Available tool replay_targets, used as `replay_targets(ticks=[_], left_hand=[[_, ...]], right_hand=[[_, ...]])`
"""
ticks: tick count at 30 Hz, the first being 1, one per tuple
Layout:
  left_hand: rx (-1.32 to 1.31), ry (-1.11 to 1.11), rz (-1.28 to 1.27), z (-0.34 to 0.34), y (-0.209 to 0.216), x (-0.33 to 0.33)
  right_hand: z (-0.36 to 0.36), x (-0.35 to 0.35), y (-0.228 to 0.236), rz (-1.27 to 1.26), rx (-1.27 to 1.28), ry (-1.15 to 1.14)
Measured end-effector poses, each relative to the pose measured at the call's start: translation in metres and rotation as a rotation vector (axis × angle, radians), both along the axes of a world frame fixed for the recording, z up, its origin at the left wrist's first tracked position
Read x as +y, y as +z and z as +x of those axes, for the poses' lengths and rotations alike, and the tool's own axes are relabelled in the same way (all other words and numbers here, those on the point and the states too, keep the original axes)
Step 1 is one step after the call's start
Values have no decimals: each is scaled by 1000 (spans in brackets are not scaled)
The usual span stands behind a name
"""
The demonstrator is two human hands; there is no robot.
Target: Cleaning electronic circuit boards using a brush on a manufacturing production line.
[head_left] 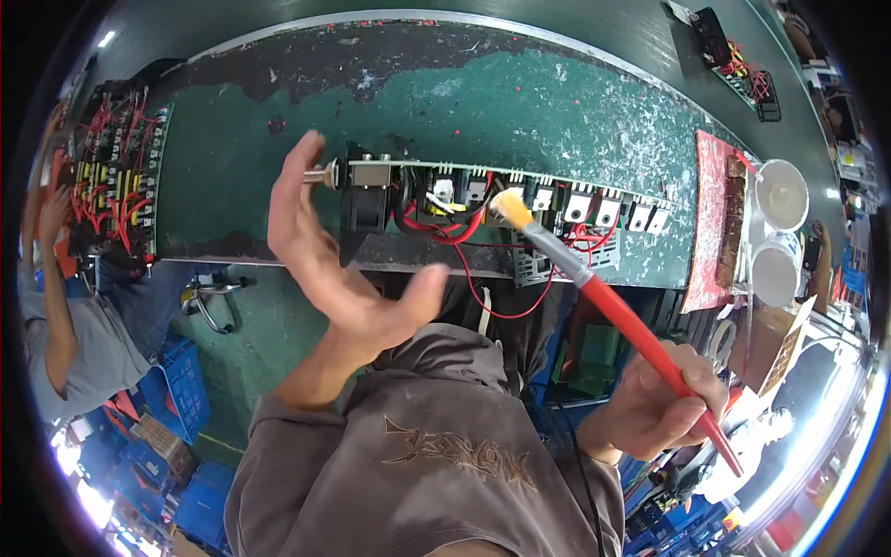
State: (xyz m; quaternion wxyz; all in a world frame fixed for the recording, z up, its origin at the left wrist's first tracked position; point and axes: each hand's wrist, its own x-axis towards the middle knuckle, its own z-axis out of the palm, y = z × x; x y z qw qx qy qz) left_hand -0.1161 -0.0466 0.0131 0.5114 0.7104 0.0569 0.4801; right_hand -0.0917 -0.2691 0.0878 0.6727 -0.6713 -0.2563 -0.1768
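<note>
My right hand [664,399] is closed around the red handle of a paintbrush [640,330]. Its pale bristles rest at or just over the white-tabbed parts of a circuit board assembly [506,200], which stands on edge on the bench; contact cannot be made out. Red and black wires run along the assembly, and one thin red wire loops over the bench edge. At its left end, by a black block and a threaded metal post [325,174], my left hand [339,269] is spread, index finger beside the post and thumb apart.
The green bench top [241,186] has worn, whitish patches. To the right, a red board [707,223] lies near two white tubs [781,195]. Several wired boards [116,186] stand at the left, near another person's arm [58,306]. Another wired unit [738,70] lies at the far right.
</note>
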Motion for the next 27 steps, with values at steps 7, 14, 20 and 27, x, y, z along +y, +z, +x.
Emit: replay_targets(ticks=[7,14,20,27], left_hand=[[228,91,245,3,24,-6],[291,142,265,7,32,-6],[278,117,218,9,32,-8],[309,-98,375,-4,28,17]], right_hand=[[1,-6,-7,-25,-33,21],[2,-9,-9,-16,-82,93],[1,-6,-12,-48,-74,99],[10,5,-18,6,-267,132]])
